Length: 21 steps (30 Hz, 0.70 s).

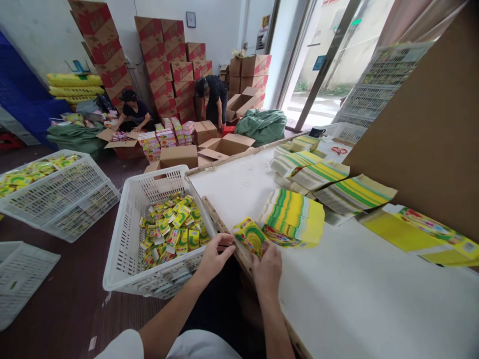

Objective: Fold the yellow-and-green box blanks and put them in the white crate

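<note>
A small yellow-and-green printed carton [250, 236] is held over the table's near edge, its colourful side facing up. My right hand [268, 267] grips it at its lower right, fingers and thumb closed on its edge. Just left of the carton is my left hand [216, 257], its fingers bent and its thumb apart from them; I see nothing between them. Beyond my right hand, a thick stack of flat printed cartons [295, 217] leans fanned out on the white table [337, 294]. To the left, a white plastic basket [129, 239] contains many small yellow-green cartons [175, 224].
More flat carton stacks [355, 194] lie farther along the table, with red scissors [339, 150] behind. A brown cardboard panel [422, 134] rises at right. More filled baskets [71, 194] stand at left. Two people [215, 97] work among stacked boxes [151, 60] and open cardboard boxes [228, 145].
</note>
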{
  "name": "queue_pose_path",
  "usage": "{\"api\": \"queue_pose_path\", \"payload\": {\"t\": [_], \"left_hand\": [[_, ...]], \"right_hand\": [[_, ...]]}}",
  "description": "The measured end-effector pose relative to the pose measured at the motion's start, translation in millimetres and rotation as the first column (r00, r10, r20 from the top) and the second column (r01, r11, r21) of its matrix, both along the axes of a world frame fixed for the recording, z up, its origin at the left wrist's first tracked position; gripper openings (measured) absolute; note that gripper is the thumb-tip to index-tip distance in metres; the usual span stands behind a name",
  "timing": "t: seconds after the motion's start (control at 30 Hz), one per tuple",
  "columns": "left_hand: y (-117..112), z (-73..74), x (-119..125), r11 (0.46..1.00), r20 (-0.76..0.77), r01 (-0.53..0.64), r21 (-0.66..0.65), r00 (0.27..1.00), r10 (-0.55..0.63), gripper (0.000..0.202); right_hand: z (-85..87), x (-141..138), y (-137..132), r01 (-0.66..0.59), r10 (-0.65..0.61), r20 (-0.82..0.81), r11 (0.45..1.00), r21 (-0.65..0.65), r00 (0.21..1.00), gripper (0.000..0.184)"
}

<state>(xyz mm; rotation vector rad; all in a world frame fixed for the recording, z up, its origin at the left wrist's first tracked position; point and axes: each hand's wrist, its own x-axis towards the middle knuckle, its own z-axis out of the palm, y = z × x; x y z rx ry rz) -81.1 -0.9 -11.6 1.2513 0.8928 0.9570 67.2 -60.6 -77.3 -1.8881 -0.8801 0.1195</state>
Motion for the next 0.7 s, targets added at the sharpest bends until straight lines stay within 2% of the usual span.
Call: {"api": "queue_pose_path", "payload": {"t": [0.1,0.17,0.23,0.27,0.33,0.37,0.43,0.5,0.63,0.7], "left_hand": [[-5,-7.3,2,1.000,0.016,-0.013,-0.027,1.000,0.014,0.031],[-10,-12.6,5,0.996,0.095,-0.011,-0.088,0.995,0.020,0.044],[-16,-14.9,10,0.986,0.256,0.050,-0.160,0.967,-0.008,0.051],[-19,-14.4,13,0.976,0.346,0.091,-0.198,0.938,-0.017,0.052],[-23,-10.7,20,0.946,0.489,0.151,-0.286,0.872,0.009,0.051],[-24,-7.9,23,0.928,0.529,0.162,-0.335,0.848,0.043,0.050],[-24,-2.0,28,0.895,0.555,0.162,-0.415,0.825,0.108,0.050],[-23,2.7,29,0.882,0.554,0.163,-0.442,0.823,0.125,0.052],[-21,5.4,25,0.889,0.573,0.230,-0.396,0.818,0.043,0.051],[-21,4.1,25,0.895,0.559,0.199,-0.399,0.827,0.065,0.048]], "right_hand": [[4.0,1,-7,0.032,-0.024,-0.094,0.996,0.080,0.995,0.041],[8.2,-3,-15,0.017,0.019,-0.214,0.987,0.162,0.977,0.049],[13.3,-15,-23,-0.082,0.175,-0.368,0.963,0.256,0.913,0.057],[16.1,-22,-26,-0.156,0.278,-0.433,0.942,0.296,0.857,0.059],[21.5,-39,-31,-0.289,0.432,-0.500,0.895,0.338,0.751,0.056],[24.0,-46,-33,-0.317,0.467,-0.514,0.879,0.355,0.720,0.054],[28.1,-57,-33,-0.325,0.501,-0.527,0.860,0.393,0.686,0.050],[30.1,-59,-32,-0.329,0.527,-0.539,0.844,0.424,0.658,0.047],[25.2,-54,-29,-0.374,0.603,-0.555,0.795,0.478,0.573,0.042],[19.7,-55,-28,-0.386,0.633,-0.566,0.772,0.504,0.528,0.041]]}}
